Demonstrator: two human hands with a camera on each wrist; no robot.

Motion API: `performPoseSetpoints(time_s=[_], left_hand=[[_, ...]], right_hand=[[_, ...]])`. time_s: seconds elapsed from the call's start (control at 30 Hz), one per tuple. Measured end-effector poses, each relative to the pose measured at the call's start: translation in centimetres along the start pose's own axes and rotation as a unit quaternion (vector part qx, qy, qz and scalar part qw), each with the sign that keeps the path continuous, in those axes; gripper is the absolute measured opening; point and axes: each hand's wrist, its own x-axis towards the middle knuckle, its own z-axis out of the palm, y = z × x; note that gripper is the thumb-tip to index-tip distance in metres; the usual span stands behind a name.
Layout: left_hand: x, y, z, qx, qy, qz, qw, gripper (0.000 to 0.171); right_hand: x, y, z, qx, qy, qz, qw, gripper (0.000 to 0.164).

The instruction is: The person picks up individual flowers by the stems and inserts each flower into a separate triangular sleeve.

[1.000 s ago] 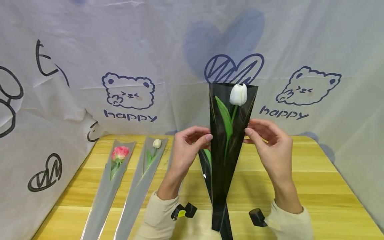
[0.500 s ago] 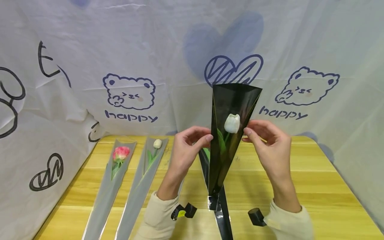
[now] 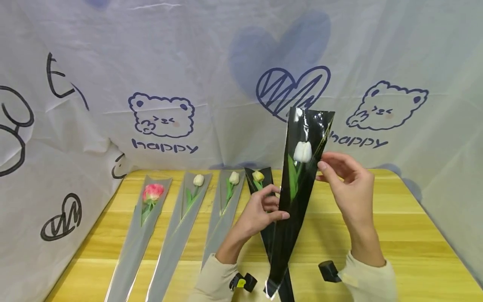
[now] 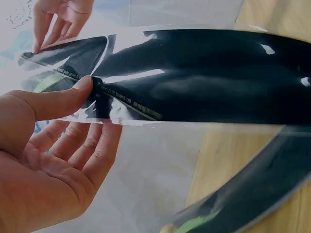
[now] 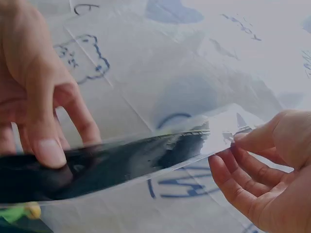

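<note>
A white tulip (image 3: 303,152) with green leaves is inside a glossy black flower sleeve (image 3: 296,218), held tilted above the table. My left hand (image 3: 260,212) pinches the sleeve's left side about halfway down, its thumb in front and its fingers behind. My right hand (image 3: 351,184) pinches the right edge nearer the wide top. In the left wrist view, small lettering runs along the sleeve's seam beside my left thumb (image 4: 82,90). Behind the raised sleeve, another black sleeve (image 3: 268,178) with a yellow tulip (image 3: 258,176) lies on the table, partly covered by my left hand.
To the left, grey sleeves lie in a row on the wooden table (image 3: 377,235): one with a pink flower (image 3: 152,193), two with a white tulip (image 3: 198,180) each. A white cloth (image 3: 211,63) printed with bears and hearts hangs behind and at the sides.
The tulip has slid lower inside the sleeve. My left hand has shifted down and right to a lower grip, and the sleeve's top has moved right, uncovering the yellow tulip.
</note>
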Motion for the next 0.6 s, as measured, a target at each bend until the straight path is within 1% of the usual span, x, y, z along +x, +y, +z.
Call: performPoseSetpoints(time_s=[0.1, 0.2, 0.27, 0.3, 0.4, 0.47, 0.53, 0.6], left_hand=[[0.4, -0.1, 1.1, -0.019, 0.011, -0.011, 0.9997, 0.043], [1.1, -0.6, 2.8, -0.064, 0.03, -0.053, 0.9961, 0.045], [1.7, -1.3, 4.2, -0.099, 0.045, -0.081, 0.9907, 0.044], [2.0, -1.7, 4.9, -0.108, 0.051, -0.097, 0.9881, 0.043], [2.7, -3.2, 6.7, -0.114, 0.066, -0.135, 0.9822, 0.043], [3.0, -4.3, 7.6, -0.105, 0.083, -0.158, 0.9782, 0.045], [3.1, -5.4, 8.1, -0.089, 0.101, -0.179, 0.9746, 0.046], [2.9, -6.3, 8.4, -0.067, 0.121, -0.192, 0.9715, 0.047]], right_hand=[[0.2, 0.1, -1.6, 0.038, 0.025, 0.017, 0.999, 0.022], [0.3, 0.3, -4.0, 0.07, 0.062, 0.032, 0.995, 0.026], [0.3, 0.5, -5.7, 0.087, 0.093, 0.041, 0.991, 0.028], [0.2, 0.7, -6.5, 0.1, 0.109, 0.05, 0.988, 0.03], [0.0, 1.2, -8.5, 0.129, 0.151, 0.077, 0.977, 0.034], [-0.1, 1.5, -9.5, 0.147, 0.173, 0.095, 0.969, 0.036], [-0.1, 1.7, -10.1, 0.15, 0.184, 0.107, 0.966, 0.036], [-0.2, 1.9, -10.6, 0.147, 0.189, 0.118, 0.964, 0.036]])
